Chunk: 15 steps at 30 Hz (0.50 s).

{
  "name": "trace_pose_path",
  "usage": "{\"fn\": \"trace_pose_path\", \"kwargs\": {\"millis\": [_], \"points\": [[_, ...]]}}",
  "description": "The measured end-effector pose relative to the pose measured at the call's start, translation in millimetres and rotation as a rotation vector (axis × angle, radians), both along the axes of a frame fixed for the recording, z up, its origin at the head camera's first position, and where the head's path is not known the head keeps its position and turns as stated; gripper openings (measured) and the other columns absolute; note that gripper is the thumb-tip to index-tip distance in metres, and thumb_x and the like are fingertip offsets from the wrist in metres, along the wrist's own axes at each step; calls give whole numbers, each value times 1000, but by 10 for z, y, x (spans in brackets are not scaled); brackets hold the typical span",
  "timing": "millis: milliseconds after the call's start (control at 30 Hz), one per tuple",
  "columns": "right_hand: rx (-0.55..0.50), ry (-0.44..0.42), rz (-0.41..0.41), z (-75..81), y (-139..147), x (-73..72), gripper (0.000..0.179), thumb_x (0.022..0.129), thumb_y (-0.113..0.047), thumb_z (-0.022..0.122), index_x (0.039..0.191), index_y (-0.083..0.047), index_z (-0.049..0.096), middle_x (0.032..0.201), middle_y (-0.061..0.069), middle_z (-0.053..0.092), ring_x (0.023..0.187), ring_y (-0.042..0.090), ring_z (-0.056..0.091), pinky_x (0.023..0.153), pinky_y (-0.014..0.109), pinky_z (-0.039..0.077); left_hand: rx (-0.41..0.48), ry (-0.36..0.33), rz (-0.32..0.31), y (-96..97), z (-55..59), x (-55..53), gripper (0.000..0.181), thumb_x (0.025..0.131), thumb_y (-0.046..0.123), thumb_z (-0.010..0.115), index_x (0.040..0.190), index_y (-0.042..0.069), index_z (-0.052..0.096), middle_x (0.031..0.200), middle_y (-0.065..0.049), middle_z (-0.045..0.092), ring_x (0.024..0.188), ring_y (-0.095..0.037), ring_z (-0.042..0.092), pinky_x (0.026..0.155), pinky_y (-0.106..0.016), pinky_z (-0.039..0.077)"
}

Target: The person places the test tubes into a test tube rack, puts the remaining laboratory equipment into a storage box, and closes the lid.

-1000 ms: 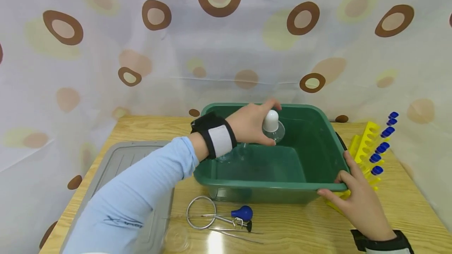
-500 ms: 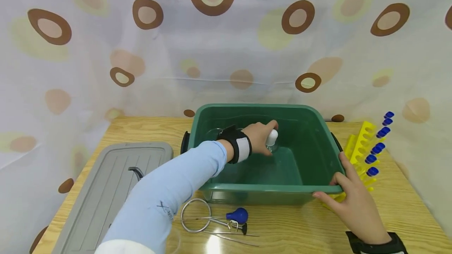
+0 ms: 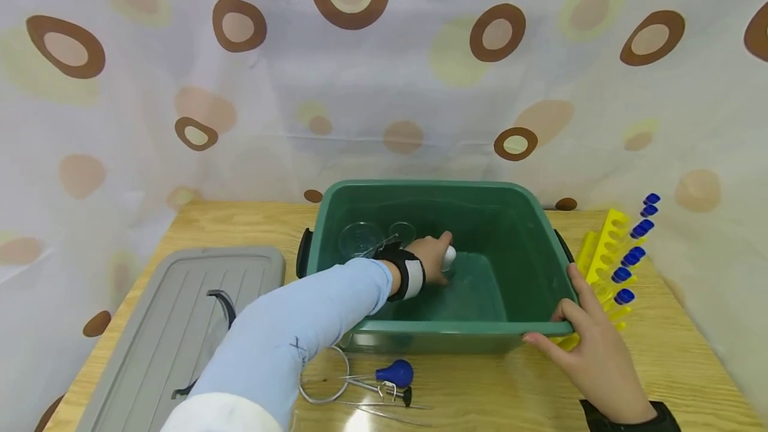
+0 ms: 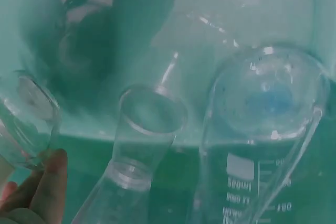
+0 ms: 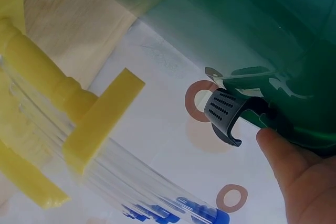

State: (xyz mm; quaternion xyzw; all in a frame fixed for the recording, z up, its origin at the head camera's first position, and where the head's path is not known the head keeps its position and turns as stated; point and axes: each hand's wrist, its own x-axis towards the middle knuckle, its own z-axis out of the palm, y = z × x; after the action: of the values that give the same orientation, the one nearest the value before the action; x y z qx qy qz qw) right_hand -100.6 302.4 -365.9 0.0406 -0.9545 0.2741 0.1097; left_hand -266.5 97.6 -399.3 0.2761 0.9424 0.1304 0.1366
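Observation:
In the head view my left hand [image 3: 429,256] is down inside the green plastic tub [image 3: 444,327], holding a glass alcohol lamp by its sides, its white cap [image 3: 449,258] showing past the fingers. The left wrist view shows the lamp's clear faceted body [image 4: 26,124] beside my fingertips [image 4: 53,163]. Near it are a conical flask [image 4: 128,174] and a graduated beaker [image 4: 262,156] with a slim glass rod slanting across it. My right hand [image 3: 603,352] grips the tub's front right corner, thumb on the front rim and index finger along the right side.
A yellow rack [image 3: 607,252] with several blue-capped tubes stands right of the tub. The grey lid [image 3: 162,325] lies on the left. A metal ring clamp [image 3: 324,399], a blue rubber bulb [image 3: 396,373] and thin metal rods [image 3: 390,413] lie in front. Black handles [image 5: 226,111] flank the tub.
My left hand has lowered the alcohol lamp from rim height deep into the tub. The right hand keeps its grip on the corner. The head view has shifted slightly.

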Motion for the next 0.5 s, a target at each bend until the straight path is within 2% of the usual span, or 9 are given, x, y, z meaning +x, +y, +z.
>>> {"fn": "trace_pose_path", "kwargs": {"millis": [200, 333, 500], "points": [[-1, 14, -1, -11, -39, 34, 36, 75, -30, 78, 75, -13, 47, 153, 24, 18, 116, 55, 42, 45, 22, 29, 26, -37, 4, -7, -167, 5, 66, 74, 24, 80, 125, 13, 41, 112, -9, 65, 93, -20, 65, 75, -28, 51], [-3, 34, 9, 1, -27, 32, 36, 73, -28, 79, 75, -13, 46, 153, 23, 18, 117, 55, 41, 46, 22, 30, 49, -48, -12, 11, -188, 1, 66, 74, 22, 80, 126, 12, 41, 113, -10, 65, 95, -21, 65, 76, -28, 51], [-13, 18, 11, 7, -15, 12, 35, 74, -27, 79, 76, -12, 47, 154, 22, 16, 118, 56, 40, 44, 21, 34, 75, -72, 22, 21, -180, -9, 67, 75, 18, 79, 130, 12, 39, 115, -10, 64, 99, -21, 63, 79, -29, 51]]}}
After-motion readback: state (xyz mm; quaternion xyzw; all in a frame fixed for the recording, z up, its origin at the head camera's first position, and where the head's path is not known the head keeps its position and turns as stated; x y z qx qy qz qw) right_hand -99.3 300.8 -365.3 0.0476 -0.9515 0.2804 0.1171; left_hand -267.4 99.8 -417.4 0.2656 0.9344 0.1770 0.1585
